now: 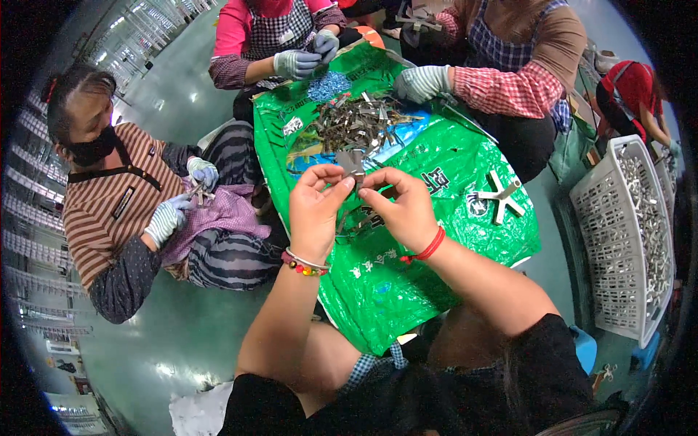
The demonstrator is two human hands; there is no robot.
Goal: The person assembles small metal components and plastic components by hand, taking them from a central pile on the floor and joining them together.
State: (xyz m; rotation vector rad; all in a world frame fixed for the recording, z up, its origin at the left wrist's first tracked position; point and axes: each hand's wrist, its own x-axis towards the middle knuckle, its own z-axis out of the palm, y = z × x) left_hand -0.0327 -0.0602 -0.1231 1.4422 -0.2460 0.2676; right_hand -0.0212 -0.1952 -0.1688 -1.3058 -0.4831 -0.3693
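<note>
My left hand [318, 207] is closed, its thumb and fingers pinching a flat grey metal piece [350, 161] above the green plastic sheet [385, 291]. Close against it, my right hand [403, 207] is also closed, thumb and forefinger meeting at the lower right side of the same piece. Whether a second small part sits in that pinch is hidden by the fingers. Just beyond my hands lies a heap of dark metal strips [352, 123]. A small pile of blue pieces [329, 86] is at its far left. To the right rests a pale star-shaped metal part [500, 196].
On the left a seated person [131, 196] in striped gloves handles a small metal part. Two more gloved people sit across the sheet; one has a hand [423, 83] beside the heap. A white basket [607, 240] of metal parts stands at right, near another person in red.
</note>
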